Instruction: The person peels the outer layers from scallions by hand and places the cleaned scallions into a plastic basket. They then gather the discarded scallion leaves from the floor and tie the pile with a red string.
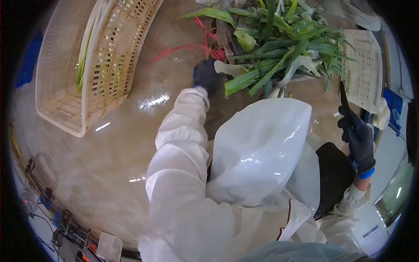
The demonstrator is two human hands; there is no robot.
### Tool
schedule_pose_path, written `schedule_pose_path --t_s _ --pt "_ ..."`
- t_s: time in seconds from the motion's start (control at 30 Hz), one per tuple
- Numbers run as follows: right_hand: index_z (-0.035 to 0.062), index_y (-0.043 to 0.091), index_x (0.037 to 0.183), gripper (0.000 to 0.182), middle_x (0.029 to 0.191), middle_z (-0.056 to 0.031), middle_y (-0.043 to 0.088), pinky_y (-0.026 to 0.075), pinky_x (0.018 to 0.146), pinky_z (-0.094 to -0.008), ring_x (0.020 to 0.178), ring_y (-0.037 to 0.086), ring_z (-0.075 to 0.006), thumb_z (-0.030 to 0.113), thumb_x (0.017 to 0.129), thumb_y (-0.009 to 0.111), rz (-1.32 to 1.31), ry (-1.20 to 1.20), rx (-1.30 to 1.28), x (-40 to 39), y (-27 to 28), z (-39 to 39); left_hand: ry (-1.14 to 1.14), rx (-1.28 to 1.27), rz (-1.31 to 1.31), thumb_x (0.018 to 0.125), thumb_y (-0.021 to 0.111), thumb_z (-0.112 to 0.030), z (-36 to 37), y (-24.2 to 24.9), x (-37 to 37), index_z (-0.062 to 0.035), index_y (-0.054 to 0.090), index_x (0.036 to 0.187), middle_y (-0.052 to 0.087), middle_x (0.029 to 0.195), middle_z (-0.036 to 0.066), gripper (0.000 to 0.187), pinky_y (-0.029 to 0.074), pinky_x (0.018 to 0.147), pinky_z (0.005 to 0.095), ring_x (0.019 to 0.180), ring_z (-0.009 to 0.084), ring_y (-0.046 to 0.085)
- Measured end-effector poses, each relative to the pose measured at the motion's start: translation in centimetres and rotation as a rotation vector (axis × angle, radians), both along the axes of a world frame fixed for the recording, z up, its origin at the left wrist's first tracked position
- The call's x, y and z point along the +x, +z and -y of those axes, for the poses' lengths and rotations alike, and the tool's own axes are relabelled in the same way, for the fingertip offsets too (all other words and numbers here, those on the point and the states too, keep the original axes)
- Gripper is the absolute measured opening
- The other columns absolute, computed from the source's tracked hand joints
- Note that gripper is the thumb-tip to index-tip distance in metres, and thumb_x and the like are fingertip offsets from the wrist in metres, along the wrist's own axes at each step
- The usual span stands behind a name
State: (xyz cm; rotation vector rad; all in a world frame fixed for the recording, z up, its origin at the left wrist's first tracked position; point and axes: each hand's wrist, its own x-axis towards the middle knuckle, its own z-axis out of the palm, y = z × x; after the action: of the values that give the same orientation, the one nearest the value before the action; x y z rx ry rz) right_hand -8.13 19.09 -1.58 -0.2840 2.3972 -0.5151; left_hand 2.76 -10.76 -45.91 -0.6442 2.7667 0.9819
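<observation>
My left hand point(205, 75), in a dark glove, reaches out at the near left side of a heap of leafy greens point(283, 43) that look like leek or scallion tops. Red twine point(218, 54) lies bunched just beyond it, and a pale leaf point(230, 69) is beside it. The fingers merge into the dark glove, so their grip cannot be made out. On the right, my right hand point(360, 137), also dark-gloved with a blue band at the wrist, is closed around a knife point(344, 97). Its dark blade points away from me, beside the heap.
A tall cream plastic basket point(109, 56) with long scallion-like stalks point(89, 39) inside stands at left. Another pale crate point(363, 70) sits beyond the knife. The brown floor point(109, 166) is wet and shiny. Cables and equipment point(65, 227) line the lower left edge.
</observation>
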Motion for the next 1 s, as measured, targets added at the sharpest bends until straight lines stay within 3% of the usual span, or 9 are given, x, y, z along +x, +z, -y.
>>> schedule_pose_path --t_s 0.03,0.13,0.2,0.23,0.33,0.57,0.67,0.73,1.0 --pt "0.0025 0.053 0.126 0.036 0.084 -0.0033 0.060 0.044 0.058 -0.0201 0.063 0.049 -0.0064 0.008 0.090 0.052 0.014 -0.006 -0.008 0.0 0.0 -0.1 0.175 -0.052 -0.229 0.079 0.059 -0.024 0.1 1.2 0.0 -0.0113 0.061 0.090 0.064 0.087 0.015 0.017 0.046 0.063 0.0423 0.073 0.0364 0.060" --pt "0.0030 0.054 0.125 0.035 0.084 -0.0033 0.059 0.045 0.059 -0.0207 0.063 0.050 -0.0069 0.008 0.091 0.051 0.031 -0.012 -0.031 0.1 0.4 -0.7 0.349 0.172 -0.354 0.079 0.059 -0.019 4.0 -1.5 -3.5 -0.0082 0.059 0.084 0.062 0.083 0.013 0.013 0.046 0.065 0.0380 0.071 0.0287 0.060" --pt "0.0041 0.054 0.125 0.034 0.083 -0.0033 0.059 0.046 0.060 -0.0214 0.063 0.051 -0.0075 0.009 0.091 0.050 0.009 0.003 -0.053 0.2 0.3 -1.4 0.464 0.622 -0.504 0.078 0.061 -0.015 4.9 0.3 -5.1 -0.0062 0.056 0.084 0.059 0.079 0.010 0.012 0.045 0.065 0.0353 0.070 0.0228 0.057" --pt "0.0049 0.054 0.125 0.035 0.083 -0.0034 0.059 0.046 0.060 -0.0218 0.063 0.052 -0.0077 0.009 0.091 0.050 0.005 0.013 -0.054 0.1 0.4 -1.5 0.511 0.850 -0.574 0.077 0.062 -0.013 5.5 2.8 -6.2 -0.0052 0.055 0.084 0.057 0.077 0.009 0.013 0.045 0.065 0.0339 0.070 0.0198 0.056" --pt "0.0066 0.055 0.125 0.035 0.082 -0.0035 0.060 0.047 0.061 -0.0228 0.063 0.054 -0.0084 0.009 0.090 0.050 0.002 0.044 -0.081 0.1 0.7 -1.7 0.276 0.844 -0.791 0.076 0.064 -0.011 2.6 16.2 -7.4 -0.0035 0.051 0.084 0.052 0.074 0.005 0.017 0.044 0.066 0.0306 0.070 0.0148 0.050" --pt "0.0063 0.055 0.124 0.036 0.077 -0.0043 0.061 0.048 0.059 -0.0249 0.060 0.056 -0.0095 0.010 0.088 0.052 -0.036 0.117 -0.142 0.7 1.5 -1.4 -0.517 0.146 -0.874 0.077 0.057 -0.012 -4.0 23.4 -14.6 -0.0002 0.053 0.108 0.055 0.110 0.022 0.033 0.046 0.083 0.0417 0.095 0.0346 0.058" --pt "0.0070 0.056 0.123 0.035 0.075 -0.0056 0.062 0.048 0.059 -0.0268 0.058 0.058 -0.0118 0.012 0.088 0.054 -0.052 0.112 -0.146 0.7 1.6 -1.3 -0.800 -0.050 -0.320 0.076 0.059 -0.020 -6.5 18.0 -16.7 0.0003 0.050 0.121 0.046 0.128 0.024 0.050 0.040 0.095 0.0442 0.118 0.0357 0.048" --pt "0.0073 0.057 0.121 0.034 0.074 -0.0069 0.062 0.048 0.060 -0.0283 0.057 0.059 -0.0141 0.013 0.087 0.055 -0.100 0.144 -0.126 0.4 1.9 -1.3 -0.853 -0.099 -0.380 0.077 0.058 -0.024 -7.1 12.9 -20.1 -0.0016 0.048 0.124 0.043 0.132 0.024 0.053 0.037 0.099 0.0426 0.122 0.0350 0.044" --pt "0.0106 0.062 0.113 0.033 0.083 -0.0159 0.065 0.049 0.069 -0.0402 0.072 0.063 -0.0316 0.020 0.081 0.060 -0.293 0.284 -0.068 -0.4 0.4 -3.1 -1.191 -0.200 -0.105 0.081 0.056 -0.034 -6.4 17.2 -22.9 -0.0076 0.045 0.130 0.036 0.140 0.021 0.057 0.031 0.105 0.0399 0.128 0.0342 0.036"
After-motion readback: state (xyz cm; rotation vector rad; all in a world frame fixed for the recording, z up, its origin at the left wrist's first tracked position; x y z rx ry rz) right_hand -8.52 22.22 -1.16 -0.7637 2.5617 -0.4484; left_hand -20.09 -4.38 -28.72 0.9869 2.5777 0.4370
